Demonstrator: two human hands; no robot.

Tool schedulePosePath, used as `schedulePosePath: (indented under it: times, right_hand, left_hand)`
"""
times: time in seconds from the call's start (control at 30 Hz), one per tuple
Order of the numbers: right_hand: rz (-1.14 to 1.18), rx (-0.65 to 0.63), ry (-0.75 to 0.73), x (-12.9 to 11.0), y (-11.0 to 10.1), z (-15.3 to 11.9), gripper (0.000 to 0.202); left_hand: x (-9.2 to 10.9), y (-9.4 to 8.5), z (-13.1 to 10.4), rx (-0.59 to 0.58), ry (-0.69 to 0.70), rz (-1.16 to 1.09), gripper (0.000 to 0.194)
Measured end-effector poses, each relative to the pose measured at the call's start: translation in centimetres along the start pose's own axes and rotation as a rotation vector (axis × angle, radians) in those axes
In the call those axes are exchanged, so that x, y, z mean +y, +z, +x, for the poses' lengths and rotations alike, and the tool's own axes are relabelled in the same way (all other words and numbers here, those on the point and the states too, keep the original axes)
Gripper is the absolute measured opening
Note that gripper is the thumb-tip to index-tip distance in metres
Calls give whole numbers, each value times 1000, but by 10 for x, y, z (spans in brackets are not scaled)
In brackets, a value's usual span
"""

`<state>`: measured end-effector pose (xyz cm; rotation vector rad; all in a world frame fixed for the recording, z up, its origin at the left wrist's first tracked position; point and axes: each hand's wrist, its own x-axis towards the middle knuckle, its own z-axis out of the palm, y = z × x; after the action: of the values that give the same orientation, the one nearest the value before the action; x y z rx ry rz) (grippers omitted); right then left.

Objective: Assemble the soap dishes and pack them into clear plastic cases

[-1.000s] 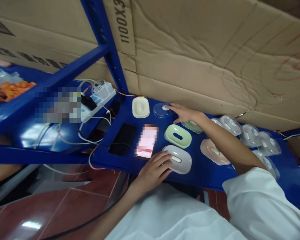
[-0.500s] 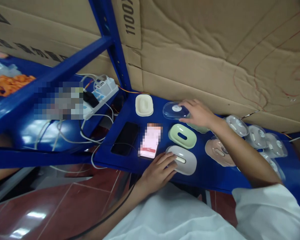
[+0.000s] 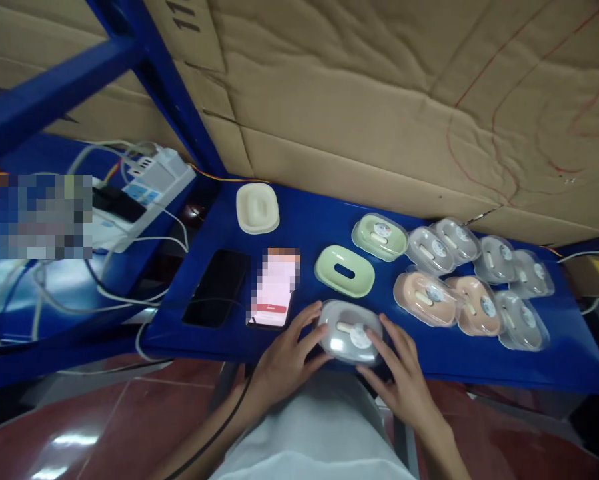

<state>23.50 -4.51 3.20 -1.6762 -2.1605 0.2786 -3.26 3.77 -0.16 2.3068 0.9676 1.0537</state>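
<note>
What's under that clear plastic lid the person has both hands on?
Under the clear lid, between the left hand and right hand, sits a grey oval dish with a small pale bar in its middle. A round sticker on the lid hides part of it; the dish's underside cannot be seen.

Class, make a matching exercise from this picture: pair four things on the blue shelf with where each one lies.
1 grey dish
2 cream dish
3 dark phone
4 open green dish

a by the back cardboard, left
b between both hands at the front edge
c left of the lit phone
d right of the lit phone

Pairs: 1-b, 2-a, 3-c, 4-d
</note>
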Motion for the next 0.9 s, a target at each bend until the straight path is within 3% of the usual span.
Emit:
schedulePosePath:
  times: [0.13,0.33,0.67,0.9]
  right_hand:
    - [27,-65,-26,6,-2,15,71]
    - [-4,-65,-151,13,-5,25,79]
    - [144,-14,-82,20,12,6,70]
    - [-8,35,-220,10,11,5,67]
  left_hand:
    - [2,-2,6,-109,13,81,53]
    - [-3,-8,9,-85,38,81,56]
    - [1,-4,-6,-118,-32,-15,63]
    - [-1,4,-10,-101,-51,-20,57]
